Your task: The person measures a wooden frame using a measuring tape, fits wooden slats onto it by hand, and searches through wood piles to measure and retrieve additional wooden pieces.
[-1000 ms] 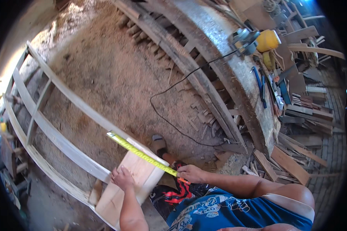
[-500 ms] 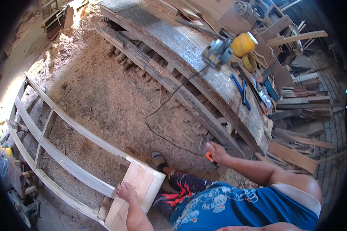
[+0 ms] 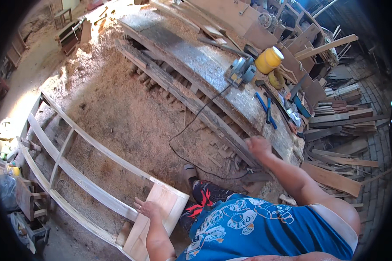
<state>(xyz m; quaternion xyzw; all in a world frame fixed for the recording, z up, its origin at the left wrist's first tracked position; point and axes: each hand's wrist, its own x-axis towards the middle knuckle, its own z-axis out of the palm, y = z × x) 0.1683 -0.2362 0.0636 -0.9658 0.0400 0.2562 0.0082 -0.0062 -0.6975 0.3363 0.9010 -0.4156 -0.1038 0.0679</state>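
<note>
On the pale wooden board [image 3: 159, 202] at the near end of a curved slatted wooden frame [image 3: 100, 146] is my left hand [image 3: 147, 208], its fingers spread around the board's left edge and nothing gripped. My right hand [image 3: 259, 147] reaches out beside the front edge of the long, weathered workbench [image 3: 178, 50], fingers curled; whatever it holds is hidden, and no tape measure shows. On the bench lie a grey power tool with a black cord [image 3: 240, 71], blue-handled tools [image 3: 265, 109], a yellow container [image 3: 268, 60] and a dark hammer-like tool [image 3: 260, 83].
Sawdust and small offcuts cover the floor [image 3: 113, 117] between frame and bench. Loose planks [image 3: 331, 178] and stacked timber [image 3: 339, 116] lie at the right. Wooden stools [image 3: 32, 200] and bagged items stand at the left; more wooden furniture [image 3: 60, 15] is at the back.
The yellow tape that stretched over the board is gone from view. My right hand has moved forward and right toward the bench, and the camera view has tilted up.
</note>
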